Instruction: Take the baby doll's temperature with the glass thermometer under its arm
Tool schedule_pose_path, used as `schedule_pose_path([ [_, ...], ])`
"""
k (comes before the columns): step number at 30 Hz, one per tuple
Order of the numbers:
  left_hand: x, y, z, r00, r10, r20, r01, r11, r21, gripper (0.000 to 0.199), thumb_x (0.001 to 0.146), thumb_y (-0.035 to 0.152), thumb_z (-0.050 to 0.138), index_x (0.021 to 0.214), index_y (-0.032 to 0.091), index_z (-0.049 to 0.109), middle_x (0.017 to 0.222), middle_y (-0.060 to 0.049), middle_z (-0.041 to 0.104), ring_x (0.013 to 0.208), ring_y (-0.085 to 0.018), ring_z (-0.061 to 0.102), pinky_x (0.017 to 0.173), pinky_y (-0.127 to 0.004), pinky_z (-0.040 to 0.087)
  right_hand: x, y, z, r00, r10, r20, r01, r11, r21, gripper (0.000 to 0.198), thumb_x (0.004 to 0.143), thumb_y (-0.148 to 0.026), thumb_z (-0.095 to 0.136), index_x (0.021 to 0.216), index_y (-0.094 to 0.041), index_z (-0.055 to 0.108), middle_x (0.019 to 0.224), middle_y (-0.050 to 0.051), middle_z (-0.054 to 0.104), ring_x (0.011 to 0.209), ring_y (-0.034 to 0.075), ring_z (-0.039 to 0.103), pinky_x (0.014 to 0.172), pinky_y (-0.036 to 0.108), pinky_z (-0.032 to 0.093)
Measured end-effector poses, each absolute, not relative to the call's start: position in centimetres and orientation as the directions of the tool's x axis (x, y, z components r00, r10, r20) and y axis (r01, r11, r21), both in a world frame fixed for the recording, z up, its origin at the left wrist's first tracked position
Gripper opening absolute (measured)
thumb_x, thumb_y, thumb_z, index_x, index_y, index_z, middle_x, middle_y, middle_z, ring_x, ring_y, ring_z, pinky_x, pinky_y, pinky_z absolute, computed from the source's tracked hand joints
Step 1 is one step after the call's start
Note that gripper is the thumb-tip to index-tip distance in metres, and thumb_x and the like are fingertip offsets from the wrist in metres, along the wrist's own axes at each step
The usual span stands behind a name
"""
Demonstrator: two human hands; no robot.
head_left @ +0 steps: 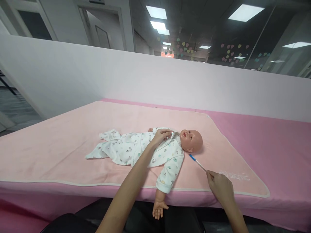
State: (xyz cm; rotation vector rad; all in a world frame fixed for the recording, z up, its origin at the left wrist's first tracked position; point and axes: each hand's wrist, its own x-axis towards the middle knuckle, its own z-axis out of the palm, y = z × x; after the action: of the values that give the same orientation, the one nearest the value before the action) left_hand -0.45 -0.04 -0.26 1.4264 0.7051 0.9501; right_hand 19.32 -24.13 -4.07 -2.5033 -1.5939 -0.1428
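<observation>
White clothes dotted with small coloured prints cover a bald doll [155,152] lying on its back on a peach blanket [73,129].
Its smooth tan head [194,142] shows a parted red mouth; empty trouser ends [99,150] trail flat, and the near arm hangs past the tabletop [279,142] edge, palm open. The person's left hand [160,136] curls at the collar, though whether it pinches cloth cannot be told; the right hand [221,189] holds a thin, blue-tipped stick [200,165] beside the head.
</observation>
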Motion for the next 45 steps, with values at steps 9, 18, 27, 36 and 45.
schedule_pose_path([
  [9, -0.6, -0.3, -0.3, 0.486, 0.857, 0.168, -0.117, -0.127, 0.985, 0.026, 0.060, 0.031, 0.067, 0.078, 0.013, 0.069, 0.062, -0.001, 0.060, 0.057, -0.009, 0.047, 0.049, -0.019, 0.032, 13.0, -13.3, 1.9, 0.087, 0.879, 0.469, 0.956, 0.059, -0.288, 0.027, 0.085, -0.020, 0.039, 0.079, -0.019, 0.065, 0.071, 0.004, 0.066, 0.065, 0.015, 0.057, 0.057, 0.024, 0.035],
  [18, -0.6, -0.3, -0.4, 0.467, 0.864, 0.188, -0.132, -0.142, 0.981, 0.024, 0.059, 0.029, 0.067, 0.076, 0.011, 0.068, 0.061, 0.000, 0.059, 0.053, -0.007, 0.046, 0.048, -0.019, 0.033, 9.6, -8.0, -3.7, 0.103, 0.735, 0.670, 0.961, 0.099, -0.257, 0.022, 0.081, -0.012, 0.037, 0.088, -0.015, 0.058, 0.079, 0.008, 0.062, 0.066, 0.017, 0.057, 0.051, 0.025, 0.037],
  [27, -1.1, -0.6, -0.4, 0.562, 0.777, 0.284, -0.010, -0.337, 0.941, 0.020, 0.064, 0.025, 0.066, 0.078, 0.010, 0.067, 0.066, -0.003, 0.063, 0.061, -0.010, 0.054, 0.058, -0.021, 0.041, 10.0, -8.2, -4.2, 0.231, 0.485, 0.844, 0.750, 0.463, -0.471, 0.019, 0.085, -0.014, 0.039, 0.091, -0.018, 0.057, 0.081, 0.004, 0.063, 0.073, 0.014, 0.059, 0.064, 0.026, 0.047],
  [36, -1.7, -0.8, 0.1, 0.633, 0.733, 0.249, -0.045, -0.286, 0.957, 0.023, 0.066, 0.028, 0.068, 0.082, 0.011, 0.070, 0.080, -0.007, 0.068, 0.078, -0.018, 0.061, 0.074, -0.027, 0.047, 10.0, -7.9, -4.1, 0.234, 0.474, 0.849, 0.757, 0.460, -0.465, 0.022, 0.086, -0.015, 0.037, 0.093, -0.018, 0.058, 0.080, 0.004, 0.063, 0.075, 0.015, 0.058, 0.066, 0.028, 0.048],
  [45, -2.0, -0.6, 0.0, 0.688, 0.681, 0.252, -0.032, -0.318, 0.947, 0.037, 0.062, 0.030, 0.073, 0.093, 0.011, 0.068, 0.081, -0.007, 0.068, 0.077, -0.017, 0.061, 0.071, -0.026, 0.047, 9.9, -7.9, -4.2, 0.247, 0.495, 0.833, 0.742, 0.456, -0.491, 0.023, 0.086, -0.016, 0.036, 0.095, -0.018, 0.058, 0.086, 0.006, 0.063, 0.083, 0.016, 0.058, 0.072, 0.031, 0.049],
])
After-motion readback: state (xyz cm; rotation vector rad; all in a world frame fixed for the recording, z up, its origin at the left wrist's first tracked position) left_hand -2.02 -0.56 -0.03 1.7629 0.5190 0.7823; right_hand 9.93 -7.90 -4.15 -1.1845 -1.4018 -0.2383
